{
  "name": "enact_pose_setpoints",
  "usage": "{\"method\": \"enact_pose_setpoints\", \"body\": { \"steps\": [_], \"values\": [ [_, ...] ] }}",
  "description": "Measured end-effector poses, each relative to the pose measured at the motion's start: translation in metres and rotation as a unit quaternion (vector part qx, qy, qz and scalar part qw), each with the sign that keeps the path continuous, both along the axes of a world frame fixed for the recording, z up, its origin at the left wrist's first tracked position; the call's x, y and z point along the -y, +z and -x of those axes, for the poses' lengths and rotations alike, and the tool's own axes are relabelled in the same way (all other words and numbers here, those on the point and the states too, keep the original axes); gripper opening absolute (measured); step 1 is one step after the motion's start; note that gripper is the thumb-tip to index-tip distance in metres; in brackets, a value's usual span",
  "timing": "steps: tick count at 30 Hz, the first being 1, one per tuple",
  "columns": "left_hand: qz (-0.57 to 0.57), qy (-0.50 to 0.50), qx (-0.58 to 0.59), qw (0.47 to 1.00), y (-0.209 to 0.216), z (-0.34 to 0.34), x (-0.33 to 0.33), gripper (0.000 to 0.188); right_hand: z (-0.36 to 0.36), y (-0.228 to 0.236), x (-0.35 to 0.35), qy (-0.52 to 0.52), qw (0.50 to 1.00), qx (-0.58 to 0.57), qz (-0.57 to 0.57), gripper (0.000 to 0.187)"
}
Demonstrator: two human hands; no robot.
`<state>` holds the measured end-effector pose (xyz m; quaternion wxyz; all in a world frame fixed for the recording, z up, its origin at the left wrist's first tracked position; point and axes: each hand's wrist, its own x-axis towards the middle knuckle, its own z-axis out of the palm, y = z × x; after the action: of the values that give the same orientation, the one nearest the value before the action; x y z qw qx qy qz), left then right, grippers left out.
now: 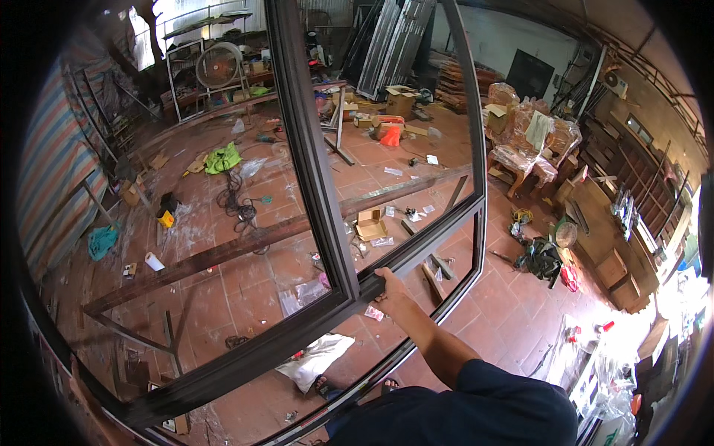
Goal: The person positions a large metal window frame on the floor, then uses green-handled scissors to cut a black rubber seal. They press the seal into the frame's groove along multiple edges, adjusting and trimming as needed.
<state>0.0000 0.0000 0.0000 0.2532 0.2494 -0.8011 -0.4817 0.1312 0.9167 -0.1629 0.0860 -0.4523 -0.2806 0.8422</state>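
A large dark brown metal frame [301, 149] with a tall upright and a crossbar stands tilted in front of me, its openings see-through. My right hand [383, 288] is closed round the crossbar, close to where the upright joins it. At the lower left rim, dim and partly cut off, my left hand [80, 383] is wrapped on the outer edge of the same frame. A white sack [316, 362] lies on the floor behind the lower opening, close to my feet.
Beyond the frame, a long beam [216, 262] on supports crosses the tiled floor. Cables [239, 202], a green cloth [223, 157] and an open cardboard box [371, 225] lie about. Wrapped chairs [532, 134], a dark bag [541, 260] and plastic-wrapped pieces [602, 372] are at the right.
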Motion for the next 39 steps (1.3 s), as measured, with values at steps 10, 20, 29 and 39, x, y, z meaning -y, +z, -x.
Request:
{"method": "enact_pose_setpoints", "body": {
  "steps": [10,20,29,39],
  "values": [
    [-0.027,-0.019,-0.003,0.999,-0.038,0.077,0.016,0.052,0.071,-0.014,0.031,0.029,0.997,0.048,-0.044,0.033],
    [-0.049,0.015,0.021,0.998,-0.050,0.112,-0.049,0.037,0.113,-0.066,0.031,0.064,0.995,0.017,-0.070,0.039],
    [-0.009,0.005,0.068,0.998,-0.082,0.169,-0.039,0.043,0.150,-0.051,0.056,0.044,0.995,0.042,-0.081,0.039],
    [0.122,0.003,0.186,0.975,-0.165,0.243,-0.053,0.055,0.162,-0.093,0.018,0.095,0.989,0.070,-0.086,0.036]
  ]
}}
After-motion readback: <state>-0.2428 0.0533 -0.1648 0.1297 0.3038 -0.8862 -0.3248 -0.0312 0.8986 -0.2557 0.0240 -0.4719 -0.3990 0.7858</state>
